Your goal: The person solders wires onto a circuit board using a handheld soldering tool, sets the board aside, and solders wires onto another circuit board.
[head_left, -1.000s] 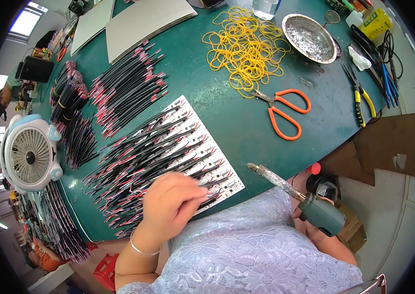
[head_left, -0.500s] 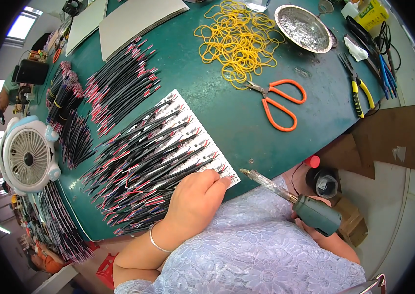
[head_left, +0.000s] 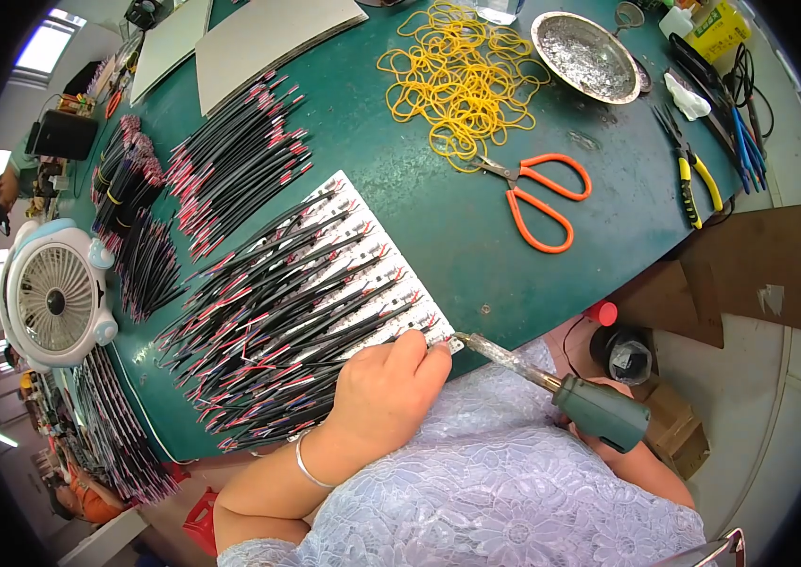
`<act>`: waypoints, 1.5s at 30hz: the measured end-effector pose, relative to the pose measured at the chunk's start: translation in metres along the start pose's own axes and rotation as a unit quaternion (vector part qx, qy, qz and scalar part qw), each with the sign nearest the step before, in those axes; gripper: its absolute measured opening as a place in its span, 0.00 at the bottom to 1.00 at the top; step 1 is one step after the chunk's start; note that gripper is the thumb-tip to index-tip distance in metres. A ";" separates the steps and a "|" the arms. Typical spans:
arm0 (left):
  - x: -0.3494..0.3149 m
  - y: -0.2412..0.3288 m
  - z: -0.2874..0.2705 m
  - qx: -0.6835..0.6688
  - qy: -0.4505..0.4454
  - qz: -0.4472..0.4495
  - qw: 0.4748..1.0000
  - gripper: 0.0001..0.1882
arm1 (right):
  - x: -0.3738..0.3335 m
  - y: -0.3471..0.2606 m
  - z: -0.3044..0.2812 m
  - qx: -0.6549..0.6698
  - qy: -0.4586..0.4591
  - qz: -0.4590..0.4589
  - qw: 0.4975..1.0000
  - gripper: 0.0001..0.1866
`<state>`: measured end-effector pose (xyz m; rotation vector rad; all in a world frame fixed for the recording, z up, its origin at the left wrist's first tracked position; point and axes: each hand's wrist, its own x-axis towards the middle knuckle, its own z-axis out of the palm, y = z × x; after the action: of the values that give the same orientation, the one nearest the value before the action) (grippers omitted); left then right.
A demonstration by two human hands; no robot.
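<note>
My left hand [head_left: 386,389] rests at the near corner of a white circuit board panel [head_left: 398,274], thumb and fingers pinched together. What they pinch is hidden by the fingers. Rows of black wires [head_left: 263,307] with red and white stripped ends lie across the panel and fan out leftward. In my right hand [head_left: 601,448], partly covered by the handle, is a soldering iron [head_left: 599,413] with a dark green grip. Its tip meets or nearly meets the panel's near right corner, just beside my left fingertips.
Orange-handled scissors [head_left: 551,203], yellow rubber bands [head_left: 462,80] and a metal bowl of solder scraps [head_left: 585,57] lie beyond the panel. Yellow-black pliers [head_left: 687,175] sit at right. More wire bundles [head_left: 240,156], grey boards [head_left: 273,42] and a fan [head_left: 55,298] are to the left.
The soldering iron has moved slightly left and down, bringing its tip to the panel's corner. My left hand has shifted a little and stays pinched there.
</note>
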<state>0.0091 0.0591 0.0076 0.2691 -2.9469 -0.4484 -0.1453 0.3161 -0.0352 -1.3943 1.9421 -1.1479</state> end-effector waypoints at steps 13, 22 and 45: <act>-0.001 -0.001 0.001 -0.041 -0.021 -0.011 0.999 0.10 | -0.001 -0.001 -0.002 -0.071 -0.019 0.005 0.997 0.13; -0.001 -0.002 0.000 -0.054 -0.024 -0.016 0.998 0.10 | -0.003 -0.010 0.000 0.000 0.022 0.073 0.997 0.12; -0.001 -0.007 0.008 -0.121 0.035 -0.021 0.992 0.07 | -0.008 0.008 0.004 -0.008 -0.007 -0.022 1.000 0.13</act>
<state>0.0095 0.0551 -0.0016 0.3097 -2.7859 -0.7779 -0.1438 0.3233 -0.0443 -1.4562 1.9235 -1.1431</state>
